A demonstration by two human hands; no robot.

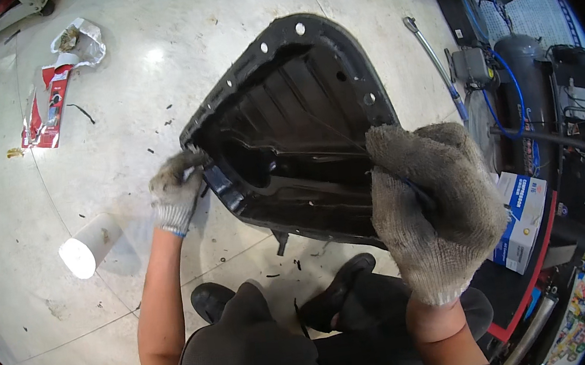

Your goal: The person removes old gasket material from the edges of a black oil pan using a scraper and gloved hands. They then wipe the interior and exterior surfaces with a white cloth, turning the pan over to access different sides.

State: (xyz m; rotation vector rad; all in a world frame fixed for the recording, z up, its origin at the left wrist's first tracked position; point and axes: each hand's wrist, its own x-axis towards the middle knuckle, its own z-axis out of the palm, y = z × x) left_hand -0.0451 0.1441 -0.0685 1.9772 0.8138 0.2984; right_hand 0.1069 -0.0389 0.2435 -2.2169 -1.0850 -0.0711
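Note:
A black metal oil pan [297,108] is held tilted above the floor, its hollow side facing me. Bolt holes line its flange, and the inside looks dark and glossy. My left hand [176,187], in a grey-soiled knit glove, is closed on the pan's left edge. At the right rim, much nearer to view, is my right hand [435,200] in the same kind of glove. Its fingers are curled closed and cover the pan's right corner. A thin dark line runs toward them across the pan; what they grip is hidden.
A white paper roll [92,246] lies on the floor at left, with torn red packaging [49,104] beyond. Black scraps are scattered around. To the right are a ratchet wrench [434,64], a dark air tank [524,100] and a blue-white box [523,222] on a red-edged surface.

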